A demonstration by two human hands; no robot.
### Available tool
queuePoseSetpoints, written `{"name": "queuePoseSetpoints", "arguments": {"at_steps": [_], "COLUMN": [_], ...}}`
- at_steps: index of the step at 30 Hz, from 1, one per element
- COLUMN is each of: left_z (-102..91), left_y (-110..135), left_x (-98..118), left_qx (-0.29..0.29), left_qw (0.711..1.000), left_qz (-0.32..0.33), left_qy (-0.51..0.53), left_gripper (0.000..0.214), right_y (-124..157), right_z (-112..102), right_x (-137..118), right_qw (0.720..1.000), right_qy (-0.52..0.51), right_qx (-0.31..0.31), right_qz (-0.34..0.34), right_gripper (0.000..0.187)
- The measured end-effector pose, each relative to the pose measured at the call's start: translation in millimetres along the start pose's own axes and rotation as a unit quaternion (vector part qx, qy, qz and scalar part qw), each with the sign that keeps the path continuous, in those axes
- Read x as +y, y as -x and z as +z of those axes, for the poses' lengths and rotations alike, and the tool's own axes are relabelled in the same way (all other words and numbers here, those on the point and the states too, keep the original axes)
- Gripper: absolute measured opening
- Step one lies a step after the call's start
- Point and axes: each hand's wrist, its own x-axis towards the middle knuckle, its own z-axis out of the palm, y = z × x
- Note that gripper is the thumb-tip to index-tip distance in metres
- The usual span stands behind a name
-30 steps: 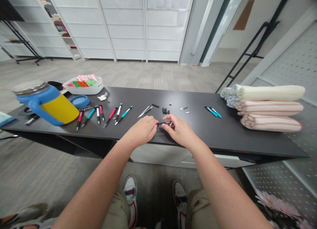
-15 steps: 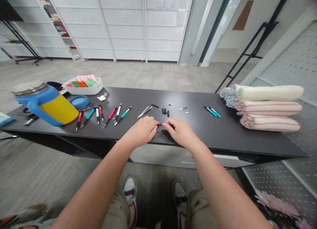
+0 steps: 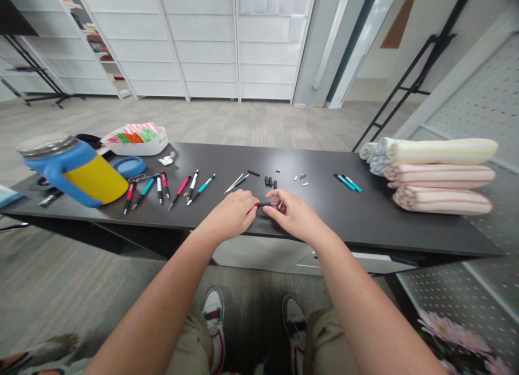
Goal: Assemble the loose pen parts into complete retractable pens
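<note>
Holding the red end of a pen in the left hand, thumb and fingers closed round it. Curving the right hand about the tip end, thumb and forefinger parted; cannot tell whether touching it. Crosswise between both hands, close to the near edge of the dark surface, with the pen's dark grip and thin tip showing. Just beyond the right hand, three black sleeves in a cluster. Farther out, a small piece; to the right of that, a few pale bits, too tiny to make out. Beyond the left hand, thin rods fanned out, and a black tube near them. Well to the right, two teal pens side by side, then stacked rolled towels. To the left, seven pens spread in a row, red, teal and white. Past those, a blue and yellow mug, a blue disc, a white scrap and a white tray of colourful packets.
</note>
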Motion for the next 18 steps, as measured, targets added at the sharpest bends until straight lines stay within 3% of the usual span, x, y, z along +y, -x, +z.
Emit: {"name": "queuePoseSetpoints", "arguments": {"at_steps": [2, 6, 12, 16, 18], "left_z": [0.0, -0.4, 0.1, -0.1, -0.2], "left_y": [-0.2, -0.3, -0.3, -0.8, -1.0], "left_x": [-0.3, -0.3, -0.3, -1.0, -1.7], "left_qx": [0.000, 0.000, 0.005, 0.006, 0.008], "left_qw": [1.000, 1.000, 1.000, 1.000, 1.000], "left_qz": [0.005, 0.011, 0.009, 0.002, -0.003], "left_qy": [-0.003, -0.005, 0.003, 0.007, 0.011], "left_gripper": [0.031, 0.032, 0.032, 0.032, 0.032], "right_y": [-0.6, -0.7, 1.0, 0.0, -0.3], "right_z": [0.2, 0.4, 0.4, 1.4, 1.3], "right_x": [-1.0, -2.0, 1.2, 0.6, 0.0], "right_qw": [1.000, 0.998, 1.000, 0.997, 0.996], "right_qy": [0.008, 0.055, 0.010, 0.077, 0.088], "right_qx": [-0.011, -0.017, -0.007, -0.004, -0.006], "right_qz": [-0.012, -0.008, -0.011, -0.013, 0.000], "right_gripper": [0.018, 0.037, 0.016, 0.036, 0.036]}}
